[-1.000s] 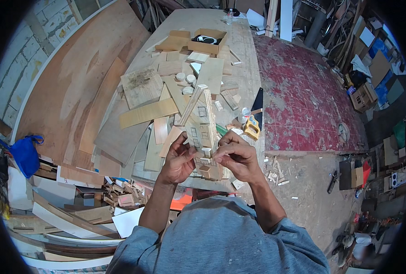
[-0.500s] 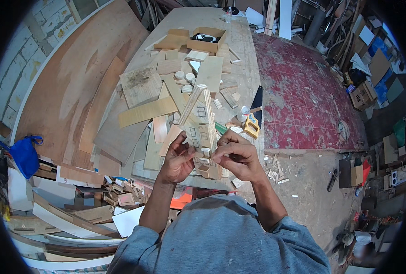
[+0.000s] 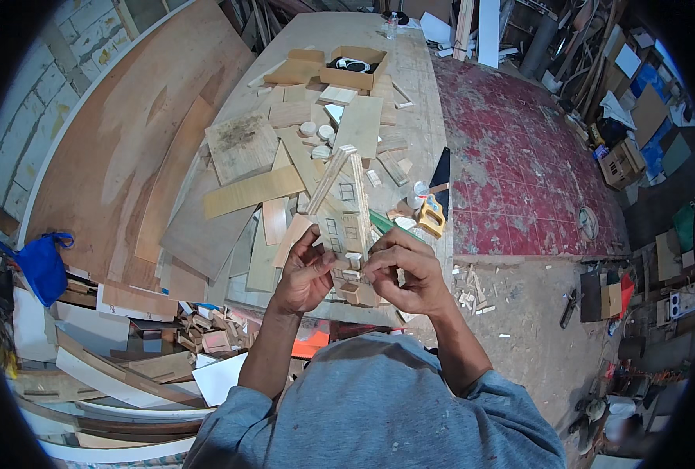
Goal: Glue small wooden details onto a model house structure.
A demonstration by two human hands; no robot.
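Observation:
A small wooden model (image 3: 339, 211) with pencilled window squares stands at the table's near end, with long layered strips along its top and side and small wood blocks (image 3: 350, 292) at its lower part. My left hand (image 3: 310, 273) pinches the model's lower left side, thumb bent inward. My right hand (image 3: 398, 270) is at its lower right, fingers curled and fingertips close to a little pale piece (image 3: 353, 258); what they grip is hidden.
The worktable (image 3: 324, 35) bears scattered boards, round offcuts, a cardboard box (image 3: 375, 66), a jar (image 3: 419, 191) and a yellow-handled saw (image 3: 432, 217). Large plywood sheets (image 3: 113, 141) lean at left, beside a blue bag (image 3: 42, 270). A red raised floor (image 3: 519, 156) lies right.
My right hand's fingers have shifted slightly, with the index finger and thumb now more rounded and a gap showing between them. My left hand and the model stay about where they were.

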